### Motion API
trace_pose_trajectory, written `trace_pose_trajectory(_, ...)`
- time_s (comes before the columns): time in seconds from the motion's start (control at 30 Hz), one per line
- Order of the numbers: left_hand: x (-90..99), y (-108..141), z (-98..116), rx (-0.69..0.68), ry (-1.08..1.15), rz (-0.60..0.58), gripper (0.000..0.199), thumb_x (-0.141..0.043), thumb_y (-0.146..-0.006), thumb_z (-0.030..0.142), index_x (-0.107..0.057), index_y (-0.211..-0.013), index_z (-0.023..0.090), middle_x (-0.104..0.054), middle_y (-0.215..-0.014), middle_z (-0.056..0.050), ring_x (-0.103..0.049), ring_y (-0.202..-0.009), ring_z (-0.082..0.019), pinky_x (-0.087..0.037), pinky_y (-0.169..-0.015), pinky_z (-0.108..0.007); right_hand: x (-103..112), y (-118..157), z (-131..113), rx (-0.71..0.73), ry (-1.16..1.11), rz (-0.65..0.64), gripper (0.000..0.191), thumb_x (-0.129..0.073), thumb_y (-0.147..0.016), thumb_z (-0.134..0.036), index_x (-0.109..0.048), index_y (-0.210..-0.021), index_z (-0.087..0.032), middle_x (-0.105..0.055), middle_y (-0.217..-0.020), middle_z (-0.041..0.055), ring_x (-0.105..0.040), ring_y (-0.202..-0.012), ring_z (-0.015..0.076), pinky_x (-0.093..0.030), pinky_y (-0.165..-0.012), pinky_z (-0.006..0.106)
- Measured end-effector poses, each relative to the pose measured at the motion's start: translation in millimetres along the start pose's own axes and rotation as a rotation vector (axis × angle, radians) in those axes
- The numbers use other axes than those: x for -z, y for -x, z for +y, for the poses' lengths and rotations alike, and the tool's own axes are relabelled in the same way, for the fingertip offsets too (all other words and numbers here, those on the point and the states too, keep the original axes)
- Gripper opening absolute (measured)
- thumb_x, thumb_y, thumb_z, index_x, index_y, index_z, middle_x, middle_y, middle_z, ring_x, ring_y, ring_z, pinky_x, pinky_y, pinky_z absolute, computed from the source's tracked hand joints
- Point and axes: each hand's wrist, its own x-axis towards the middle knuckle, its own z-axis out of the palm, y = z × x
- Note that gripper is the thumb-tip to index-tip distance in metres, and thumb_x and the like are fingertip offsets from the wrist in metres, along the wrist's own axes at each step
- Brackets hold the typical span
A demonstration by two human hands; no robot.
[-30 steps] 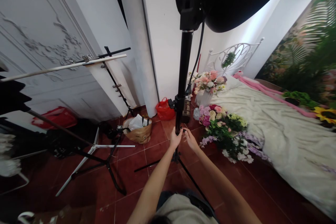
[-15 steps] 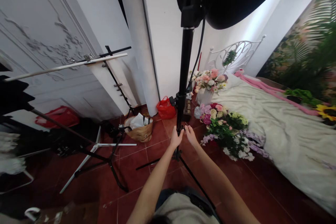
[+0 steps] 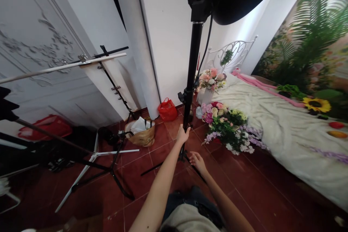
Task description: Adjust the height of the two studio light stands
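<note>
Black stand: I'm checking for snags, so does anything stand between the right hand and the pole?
Nothing visible stands between the right hand and the pole; the left hand grips it higher up.

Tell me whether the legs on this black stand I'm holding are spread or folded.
Spread: below your left hand, the stand has legs angling out in different directions.

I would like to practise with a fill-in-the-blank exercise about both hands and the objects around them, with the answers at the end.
1. The left hand grips a pole whose colour is ____.
2. In the picture, the right hand is ____ (higher/lower) than the left hand.
3. The bag beside the tan basket is ____ in colour.
4. The sunflower has petals coloured ____.

Missing words: black; lower; red; yellow.
</note>
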Motion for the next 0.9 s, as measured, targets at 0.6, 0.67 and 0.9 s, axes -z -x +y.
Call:
trace_pose_trajectory(0.6,-0.3,28.8,2.9,-0.134,-0.192,0.170,0.045,-0.041,-0.085,0.051,-0.046,-0.115,0.018,-0.059,-0.113,-0.013,-0.057,-0.107,-0.023,-0.043,-0.089,-0.033,69.9,141.7,21.3,0.020,-0.018,0.222,0.052,-0.065,-0.061,-0.063,-0.057,-0.090,-0.021,-0.063,-0.067,-0.0009,-0.059,-0.054,0.0133,-0.042,-0.049,0.023)
trace_pose_trajectory(0.67,-14.9,43.4,-10.3,-0.144,-0.224,0.224,0.047,-0.045,-0.084,0.045,-0.042,-0.120,0.016,-0.054,-0.121,-0.015,-0.052,-0.115,-0.023,-0.041,-0.095,-0.033,93.2,158.2,12.3,0.050,-0.074,0.325,0.054,-0.064,-0.059,-0.066,-0.057,-0.090,-0.021,-0.063,-0.066,-0.0004,-0.059,-0.053,0.0138,-0.042,-0.048,0.023)
trace_pose_trajectory(0.9,-152.0,158.6,-24.1,0.026,-0.409,-0.503,0.016,-0.054,-0.077,0.023,-0.056,-0.092,0.018,-0.067,-0.091,-0.007,-0.064,-0.093,-0.021,-0.048,-0.082,-0.031,203.0,284.2,8.1,0.060,-0.485,0.669,0.043,-0.058,-0.072,-0.059,-0.061,-0.086,-0.019,-0.065,-0.069,0.0040,-0.063,-0.058,0.0148,-0.047,-0.055,0.026)
